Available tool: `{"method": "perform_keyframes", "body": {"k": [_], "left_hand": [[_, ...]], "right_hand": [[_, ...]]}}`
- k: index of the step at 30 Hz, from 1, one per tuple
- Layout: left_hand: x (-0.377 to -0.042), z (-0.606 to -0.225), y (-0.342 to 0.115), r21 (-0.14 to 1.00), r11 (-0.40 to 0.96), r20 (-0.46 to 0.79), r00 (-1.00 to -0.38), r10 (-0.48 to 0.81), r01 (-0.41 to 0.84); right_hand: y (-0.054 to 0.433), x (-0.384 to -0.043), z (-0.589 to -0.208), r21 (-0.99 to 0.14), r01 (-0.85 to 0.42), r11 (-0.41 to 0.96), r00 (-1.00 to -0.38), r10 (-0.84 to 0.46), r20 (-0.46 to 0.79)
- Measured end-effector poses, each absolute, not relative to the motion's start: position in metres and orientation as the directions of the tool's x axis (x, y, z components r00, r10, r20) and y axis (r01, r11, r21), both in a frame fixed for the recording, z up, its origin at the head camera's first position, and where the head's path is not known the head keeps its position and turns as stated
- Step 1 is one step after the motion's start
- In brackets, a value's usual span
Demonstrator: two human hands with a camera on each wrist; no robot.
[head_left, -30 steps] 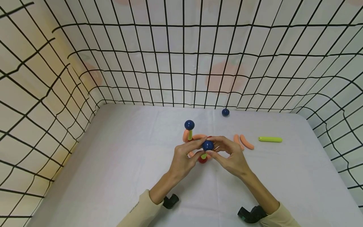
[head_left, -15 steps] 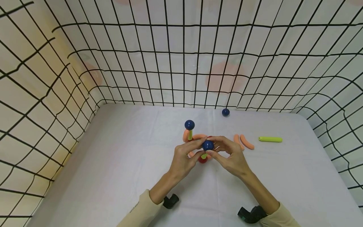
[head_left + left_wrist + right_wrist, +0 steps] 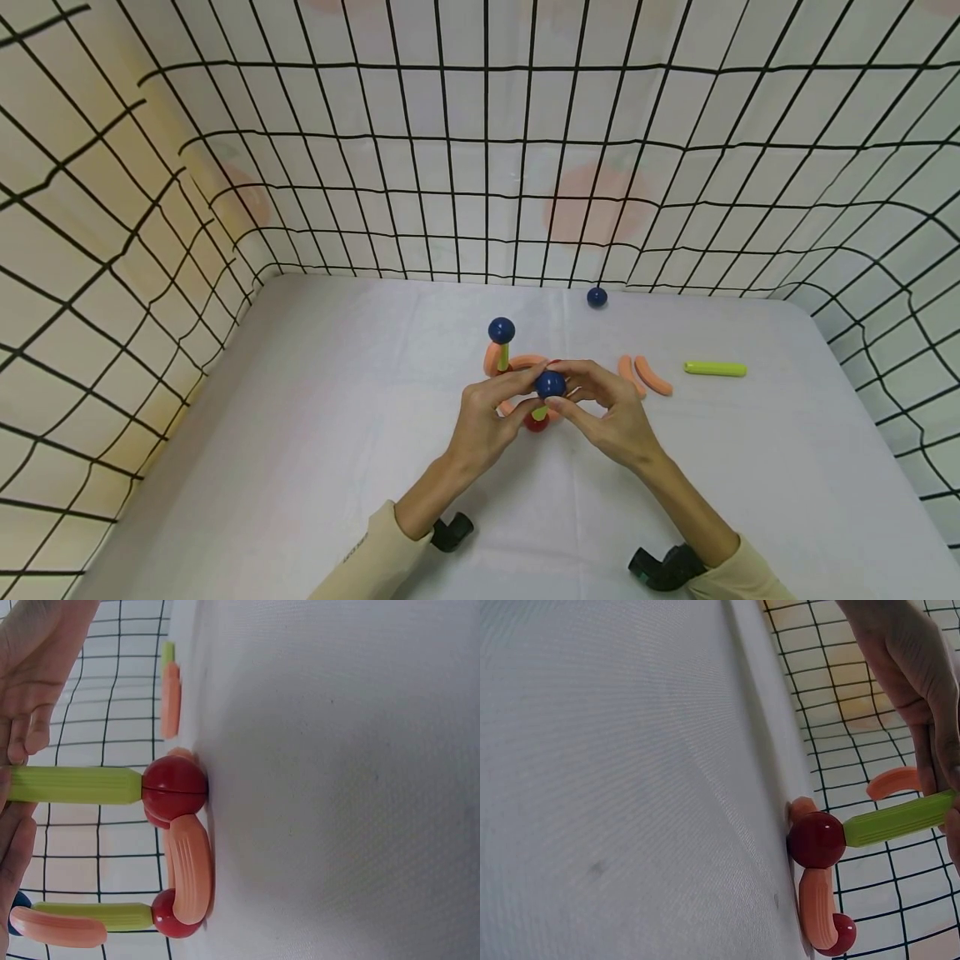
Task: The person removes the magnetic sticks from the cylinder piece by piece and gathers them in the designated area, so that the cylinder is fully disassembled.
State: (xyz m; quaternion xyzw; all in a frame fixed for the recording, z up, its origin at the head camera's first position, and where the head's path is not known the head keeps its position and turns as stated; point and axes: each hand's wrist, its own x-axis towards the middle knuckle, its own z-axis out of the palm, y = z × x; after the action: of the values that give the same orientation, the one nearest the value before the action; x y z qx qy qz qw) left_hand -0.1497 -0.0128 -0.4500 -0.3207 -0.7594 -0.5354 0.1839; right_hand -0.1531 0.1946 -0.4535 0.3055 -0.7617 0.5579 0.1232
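Observation:
In the head view a blue ball (image 3: pixel 551 384) sits between my two hands. My left hand (image 3: pixel 486 417) pinches it from the left, my right hand (image 3: pixel 618 421) from the right. Below the ball a green rod (image 3: pixel 82 785) stands upright on a red ball (image 3: pixel 174 789), which rests on the table. Curved orange pieces (image 3: pixel 191 862) join red balls along the table at the base. Behind my left hand, another blue ball (image 3: pixel 502 331) tops a second upright green rod (image 3: pixel 120 916), with a curved orange piece (image 3: pixel 60 927) beside it. My fingers hide part of the frame.
Two loose curved orange pieces (image 3: pixel 652 377) lie right of my hands, and a loose green rod (image 3: pixel 715 368) farther right. A single blue ball (image 3: pixel 597 297) lies at the back near the black wire grid (image 3: pixel 486 167), which encloses the white table (image 3: pixel 300 433) at back and sides.

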Motion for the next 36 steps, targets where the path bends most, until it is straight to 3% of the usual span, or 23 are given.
{"method": "perform_keyframes", "body": {"k": [36], "left_hand": [[-0.1503, -0.4495, -0.0128, 0.697, 0.222, 0.62, -0.728, 0.291, 0.682]], "right_hand": [[0.1935, -0.1508, -0.4514, -0.804, -0.563, 0.19, -0.81, -0.324, 0.49]]}}
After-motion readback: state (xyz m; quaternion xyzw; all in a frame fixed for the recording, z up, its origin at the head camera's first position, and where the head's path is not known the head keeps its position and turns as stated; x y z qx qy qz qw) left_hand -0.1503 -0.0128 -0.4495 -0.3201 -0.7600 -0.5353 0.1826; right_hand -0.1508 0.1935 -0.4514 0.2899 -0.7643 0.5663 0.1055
